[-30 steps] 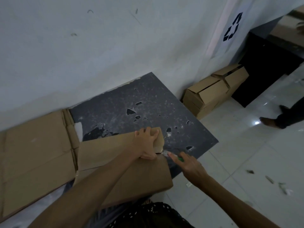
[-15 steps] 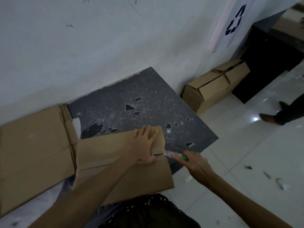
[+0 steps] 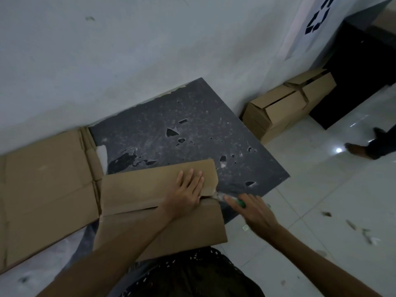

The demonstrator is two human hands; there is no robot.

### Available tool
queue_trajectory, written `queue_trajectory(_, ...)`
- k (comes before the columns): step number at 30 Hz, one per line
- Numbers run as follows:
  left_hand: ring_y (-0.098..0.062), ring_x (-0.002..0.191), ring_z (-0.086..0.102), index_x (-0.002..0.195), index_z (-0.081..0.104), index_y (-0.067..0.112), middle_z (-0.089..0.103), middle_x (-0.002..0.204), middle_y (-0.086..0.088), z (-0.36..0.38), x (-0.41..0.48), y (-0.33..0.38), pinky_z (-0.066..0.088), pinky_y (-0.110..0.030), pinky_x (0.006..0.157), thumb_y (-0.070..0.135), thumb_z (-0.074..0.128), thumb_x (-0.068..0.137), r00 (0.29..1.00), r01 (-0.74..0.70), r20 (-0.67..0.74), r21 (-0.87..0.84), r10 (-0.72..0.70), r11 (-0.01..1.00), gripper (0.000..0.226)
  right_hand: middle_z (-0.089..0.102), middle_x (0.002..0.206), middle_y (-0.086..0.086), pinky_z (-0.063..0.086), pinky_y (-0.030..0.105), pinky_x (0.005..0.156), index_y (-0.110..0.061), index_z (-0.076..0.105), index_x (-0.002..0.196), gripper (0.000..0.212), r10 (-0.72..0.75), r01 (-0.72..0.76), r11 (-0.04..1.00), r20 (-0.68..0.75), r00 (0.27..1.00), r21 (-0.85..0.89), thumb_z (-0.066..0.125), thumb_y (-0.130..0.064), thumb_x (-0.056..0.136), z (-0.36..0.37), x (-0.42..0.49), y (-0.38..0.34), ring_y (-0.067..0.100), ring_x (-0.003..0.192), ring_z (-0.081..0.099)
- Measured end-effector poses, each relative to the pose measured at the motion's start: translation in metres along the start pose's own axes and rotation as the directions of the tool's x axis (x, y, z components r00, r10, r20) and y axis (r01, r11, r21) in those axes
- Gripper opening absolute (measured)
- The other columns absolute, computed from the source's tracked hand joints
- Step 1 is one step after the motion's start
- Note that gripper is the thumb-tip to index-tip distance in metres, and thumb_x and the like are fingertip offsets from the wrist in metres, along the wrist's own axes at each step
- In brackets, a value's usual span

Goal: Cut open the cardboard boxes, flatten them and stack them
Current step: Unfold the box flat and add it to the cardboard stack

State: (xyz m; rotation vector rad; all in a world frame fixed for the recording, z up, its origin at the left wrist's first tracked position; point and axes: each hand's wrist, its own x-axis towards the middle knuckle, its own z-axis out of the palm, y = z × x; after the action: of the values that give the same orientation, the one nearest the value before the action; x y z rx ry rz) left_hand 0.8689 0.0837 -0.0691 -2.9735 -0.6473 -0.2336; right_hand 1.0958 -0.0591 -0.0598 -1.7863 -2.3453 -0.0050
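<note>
A brown cardboard box (image 3: 139, 189) lies on the dark worn tabletop (image 3: 192, 129) in front of me. My left hand (image 3: 188, 189) presses flat on its upper flap, fingers straight, near the box's right end. My right hand (image 3: 255, 211) grips a green-handled cutter (image 3: 233, 200) whose blade meets the seam between the two flaps at the box's right edge. A flattened cardboard sheet (image 3: 45, 189) lies to the left against the wall.
Unopened cardboard boxes (image 3: 287, 108) sit on the floor against the wall at the right, beside a black cabinet (image 3: 360, 78). Another person's foot (image 3: 368, 148) is on the white tiles at far right. Paper scraps (image 3: 362, 230) litter the floor.
My left hand has uncurled from the flap's edge and now lies flat on the flap. My right hand with the cutter has stayed at the seam's right end.
</note>
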Motion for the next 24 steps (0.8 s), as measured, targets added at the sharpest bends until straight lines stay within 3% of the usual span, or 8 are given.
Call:
queue_trajectory(4,-0.041,0.113,0.060,0.119,0.063,-0.001,0.063,0.124,-0.020,-0.003,0.002,0.001,0.051,-0.058,0.086,0.025,0.016,0.105,0.997,0.070,-0.024,-0.065,-0.072,0.995,0.056,0.059,0.083,0.008,0.043,0.029,0.050,-0.022,0.046,0.131,0.050,-0.077,0.078,0.997,-0.120,0.990,0.009,0.048,-0.010,0.082,0.006,0.033,-0.024,0.021,0.061,0.055)
queue_trajectory(9,-0.036,0.136,0.032,0.136,0.044,0.007,0.048,0.141,-0.018,-0.001,-0.009,-0.013,0.023,-0.051,0.114,0.050,0.028,0.101,0.997,0.075,0.030,-0.348,-0.069,0.935,0.057,0.066,0.094,0.007,0.047,0.027,0.055,-0.021,0.046,0.131,0.078,-0.129,0.129,0.991,0.004,0.992,0.037,0.071,0.006,0.063,-0.009,-0.001,0.031,0.017,0.069,0.061)
queue_trajectory(12,-0.027,0.139,0.030,0.123,0.061,0.011,0.048,0.135,-0.012,-0.012,-0.012,-0.012,0.020,-0.049,0.116,0.048,0.048,0.093,0.978,0.199,0.069,-0.590,-0.196,0.783,0.049,0.069,0.102,0.006,0.054,0.033,0.065,-0.018,0.048,0.124,0.044,-0.097,0.093,0.991,0.029,0.995,0.095,0.049,-0.008,0.081,-0.021,-0.016,0.047,0.020,0.079,0.065)
queue_trajectory(14,-0.026,0.138,0.033,0.106,0.066,0.017,0.049,0.128,-0.010,-0.013,-0.010,-0.005,0.022,-0.051,0.116,0.044,0.054,0.088,0.963,0.253,0.089,-0.627,-0.255,0.737,0.035,0.069,0.097,0.005,0.057,0.035,0.067,-0.017,0.050,0.119,0.031,0.043,-0.049,0.984,0.041,0.998,0.174,0.044,-0.016,0.088,-0.026,-0.017,0.042,0.018,0.079,0.066)
queue_trajectory(16,-0.031,0.130,0.042,0.092,0.066,0.019,0.051,0.119,-0.009,-0.014,-0.008,0.010,0.029,-0.054,0.112,0.037,0.054,0.086,0.930,0.342,0.115,-0.625,-0.350,0.702,0.023,0.065,0.093,0.001,0.056,0.035,0.070,-0.021,0.049,0.121,0.024,0.294,-0.334,0.851,0.159,0.942,0.405,0.045,-0.018,0.098,-0.035,-0.003,0.027,0.014,0.079,0.064)
queue_trajectory(18,-0.031,0.104,0.055,0.082,0.066,0.021,0.054,0.104,-0.006,-0.017,-0.007,0.029,0.050,-0.050,0.086,0.028,0.050,0.084,0.888,0.411,0.056,-0.546,-0.457,0.730,0.018,0.060,0.093,-0.005,0.055,0.036,0.073,-0.026,0.042,0.123,0.023,0.425,-0.548,0.615,0.347,0.836,0.566,0.043,-0.019,0.101,-0.038,0.020,0.011,0.010,0.080,0.061)
queue_trajectory(20,-0.029,0.087,0.059,0.079,0.069,0.022,0.060,0.093,-0.003,-0.020,-0.011,0.046,0.050,-0.038,0.070,0.025,0.046,0.084,0.872,0.420,-0.062,-0.418,-0.486,0.806,0.024,0.058,0.089,-0.006,0.055,0.033,0.068,-0.023,0.040,0.125,0.023,0.454,-0.580,0.541,0.370,0.811,0.609,0.042,-0.020,0.102,-0.035,0.047,-0.003,0.012,0.077,0.061)
queue_trajectory(24,-0.024,0.087,0.056,0.095,0.070,0.016,0.066,0.096,-0.002,-0.015,-0.025,0.053,0.039,-0.032,0.074,0.020,0.049,0.084,0.903,0.358,-0.169,-0.214,-0.396,0.909,0.025,0.059,0.097,-0.004,0.051,0.032,0.078,-0.020,0.041,0.131,0.029,0.428,-0.546,0.520,0.353,0.832,0.657,0.041,-0.026,0.103,-0.037,0.084,-0.031,0.014,0.088,0.060)
